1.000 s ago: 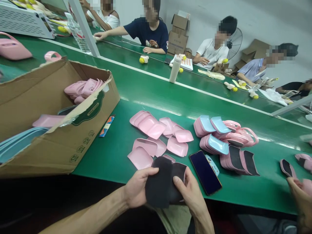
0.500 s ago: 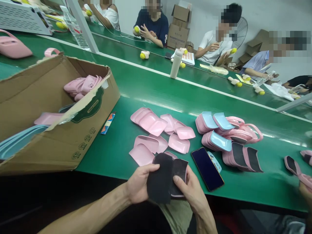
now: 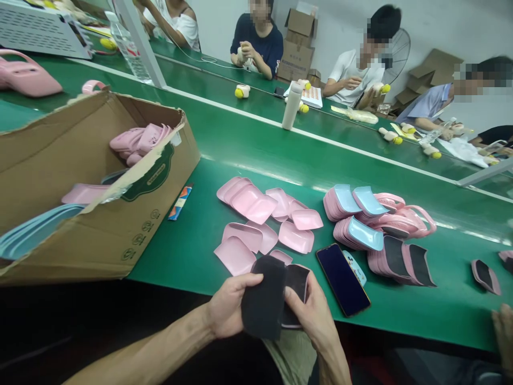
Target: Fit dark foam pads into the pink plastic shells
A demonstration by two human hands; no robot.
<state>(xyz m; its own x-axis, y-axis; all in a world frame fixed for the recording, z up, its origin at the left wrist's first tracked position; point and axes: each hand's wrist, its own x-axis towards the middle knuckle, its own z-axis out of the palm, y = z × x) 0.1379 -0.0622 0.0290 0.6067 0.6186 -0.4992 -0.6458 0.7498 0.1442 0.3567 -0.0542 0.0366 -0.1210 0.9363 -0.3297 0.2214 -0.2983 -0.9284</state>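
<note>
My left hand grips a black felt pad at the near edge of the green table, thumb on its top left corner. My right hand holds a pink plastic shell with a black lining, tucked just behind the pad, thumb pressing where the two overlap. Loose pink shells lie on the table just beyond my hands. A dark phone lies right of my right hand.
An open cardboard box with pink and blue parts stands at the left. Stacks of pink and blue shells and black-lined ones sit at the right. Another person's hand shows at the far right. Several people work across the far bench.
My hands have stayed in place with the pad and shell; my right thumb has shifted slightly on the pad. The hand at far right has drawn back and set down a lined shell.
</note>
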